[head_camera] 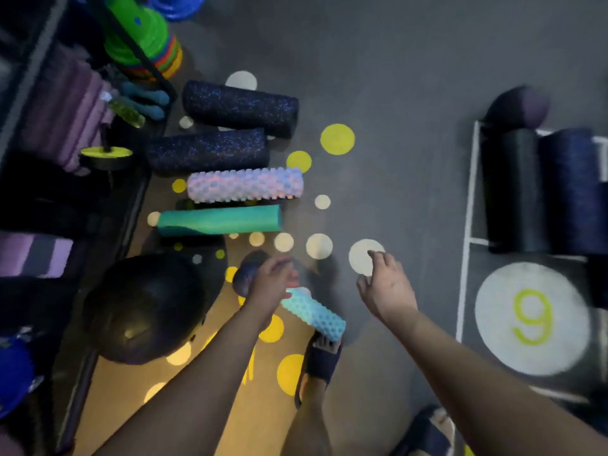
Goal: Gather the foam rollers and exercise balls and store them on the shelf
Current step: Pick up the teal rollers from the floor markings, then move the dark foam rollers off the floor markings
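While the left hand (269, 284) is curled round a small dark roller (245, 274), the right hand (386, 287) is held open and empty, fingers spread, over the floor (394, 93). A bumpy blue roller (314, 312) is seen just below the left hand, near a sandal (320, 360); whether it is held too cannot be told. Just above the left hand, a green roller (218, 220), a bumpy pink roller (245, 185) and two dark speckled rollers (207, 149) are laid side by side on the floor. A big black ball (143, 307) is found left of the hand, beside the shelf (65, 110). The dark roller is best kept gripped round its middle so it is not dropped. The bumpy blue roller could then be picked up by the free hand. Both should be carried to the shelf and laid flat so they cannot roll off.
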`<state>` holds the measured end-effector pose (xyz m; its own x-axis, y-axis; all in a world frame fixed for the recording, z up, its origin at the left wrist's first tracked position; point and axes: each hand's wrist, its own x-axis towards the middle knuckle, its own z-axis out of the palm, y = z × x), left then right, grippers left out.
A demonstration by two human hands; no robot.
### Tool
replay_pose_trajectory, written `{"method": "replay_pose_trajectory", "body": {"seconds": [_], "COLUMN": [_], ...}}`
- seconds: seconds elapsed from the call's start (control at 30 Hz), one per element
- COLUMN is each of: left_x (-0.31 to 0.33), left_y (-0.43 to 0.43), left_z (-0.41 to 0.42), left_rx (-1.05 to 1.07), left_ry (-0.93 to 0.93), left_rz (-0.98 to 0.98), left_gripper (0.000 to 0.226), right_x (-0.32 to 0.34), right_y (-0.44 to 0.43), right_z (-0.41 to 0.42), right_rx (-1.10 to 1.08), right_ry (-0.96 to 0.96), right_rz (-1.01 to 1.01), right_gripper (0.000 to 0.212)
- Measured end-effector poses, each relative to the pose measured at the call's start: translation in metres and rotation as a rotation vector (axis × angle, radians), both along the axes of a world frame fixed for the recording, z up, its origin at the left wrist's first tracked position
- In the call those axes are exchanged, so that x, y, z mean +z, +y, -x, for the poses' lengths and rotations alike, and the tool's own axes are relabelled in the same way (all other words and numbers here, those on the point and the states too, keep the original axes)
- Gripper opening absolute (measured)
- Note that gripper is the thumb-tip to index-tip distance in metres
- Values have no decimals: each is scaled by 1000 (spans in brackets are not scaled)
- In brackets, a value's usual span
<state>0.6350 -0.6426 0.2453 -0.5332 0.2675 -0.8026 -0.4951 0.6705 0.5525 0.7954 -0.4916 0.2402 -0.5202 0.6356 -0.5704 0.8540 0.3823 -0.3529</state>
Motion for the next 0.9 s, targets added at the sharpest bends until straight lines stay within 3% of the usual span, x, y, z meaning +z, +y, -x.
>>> {"method": "replay_pose_trajectory", "body": {"seconds": [0.23,0.5,0.8,0.9], "left_x": [-20,-27,-41,-56], "left_y": [124,186,258,289], "left_z": [-130,-299,-531,-615], "left_rx": [-409,-756,-1075,-1201], "left_ry": [-79,-88,-135,-163], "left_rz": [19,52,-48,-83], "left_gripper": [21,31,41,61], "right_x": [-23,-49,-57,-75], "right_y": [37,41,51,53], "right_z": [-185,-364,-587,-676], "right_rx": [-374,-787,-1321,-1484], "right_ry": [-62,-53,17,-1], "right_rz": [63,153,160,171], "right_gripper": [55,45,68,73]}}
